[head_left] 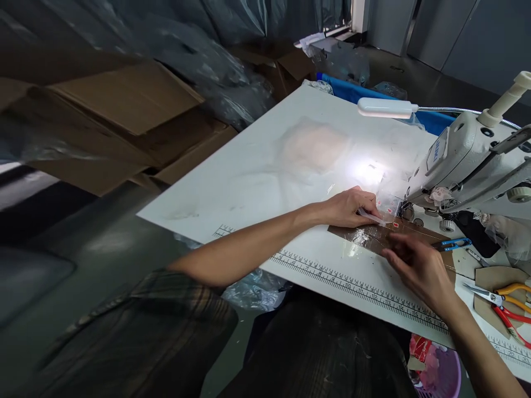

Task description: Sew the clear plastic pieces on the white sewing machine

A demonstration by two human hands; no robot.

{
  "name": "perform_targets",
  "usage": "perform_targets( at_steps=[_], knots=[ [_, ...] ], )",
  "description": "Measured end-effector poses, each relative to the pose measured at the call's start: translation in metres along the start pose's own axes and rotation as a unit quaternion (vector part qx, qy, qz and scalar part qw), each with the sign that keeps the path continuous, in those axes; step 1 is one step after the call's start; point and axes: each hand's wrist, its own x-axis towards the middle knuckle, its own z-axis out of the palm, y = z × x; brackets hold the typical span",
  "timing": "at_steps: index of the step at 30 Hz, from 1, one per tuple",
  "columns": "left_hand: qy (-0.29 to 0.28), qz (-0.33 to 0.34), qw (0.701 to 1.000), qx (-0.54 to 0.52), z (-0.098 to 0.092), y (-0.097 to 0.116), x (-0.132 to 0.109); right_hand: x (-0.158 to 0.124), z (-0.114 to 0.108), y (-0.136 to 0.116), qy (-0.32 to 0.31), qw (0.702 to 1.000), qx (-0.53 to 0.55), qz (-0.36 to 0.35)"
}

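Note:
My left hand lies on the white table beside the sewing machine. Its thumb and fingers pinch a piece of sheer white fabric with small red marks, close to the presser foot. Under the fabric's edge is a brown, shiny covered patch of the table surface. Over this patch hovers my right hand, its thumb and index finger apart and the other fingers curled. Nothing shows between them. Blue thread snips lie just beyond the right hand.
A lamp lights the table. Orange-handled scissors and red-handled pliers lie at the right. A printed ruler follows the front edge. Cardboard boxes stand left; a pink basket is below.

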Motion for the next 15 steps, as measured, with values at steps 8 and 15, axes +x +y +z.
perform_targets(
  at_steps=[8,15],
  knots=[
    [0.004,-0.024,1.0,-0.007,-0.002,0.004,0.0,0.015,0.014,-0.02,-0.047,0.995,0.03,-0.083],
    [0.008,-0.032,0.999,0.021,0.0,0.004,-0.002,-0.044,0.002,-0.066,-0.382,0.904,0.055,-0.185]
  ],
)
